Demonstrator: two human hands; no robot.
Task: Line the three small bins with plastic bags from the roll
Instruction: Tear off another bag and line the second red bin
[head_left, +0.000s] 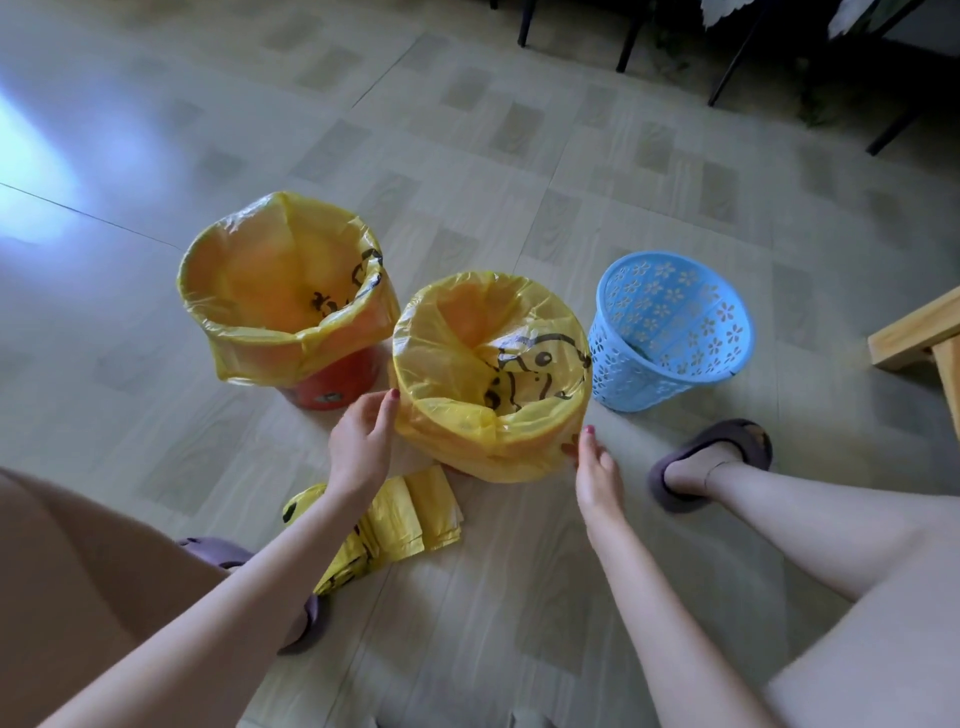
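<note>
While both hands sit at the middle bin (519, 462), its yellow bag (467, 322) is already folded down over the rim, printed black cartoon lines showing inside. Left hand (358, 441): fingers nearly straight, tips touching the bag's left side; no pinch visible. Right hand (597, 467): fingers loosely extended along the bag's lower right edge, touching the plastic; whether it pinches any film cannot be told. Red bin (332, 384), to the left and just beside the middle one, likewise carries a yellow liner (260, 280) draped over its rim. Blue perforated bin (670, 332) stands to the right, near the middle bin, with no liner. The flattened bundle of yellow bags (395, 525) lies on the tiled floor (467, 130) under the left forearm, near a slippered foot (706, 462).
</note>
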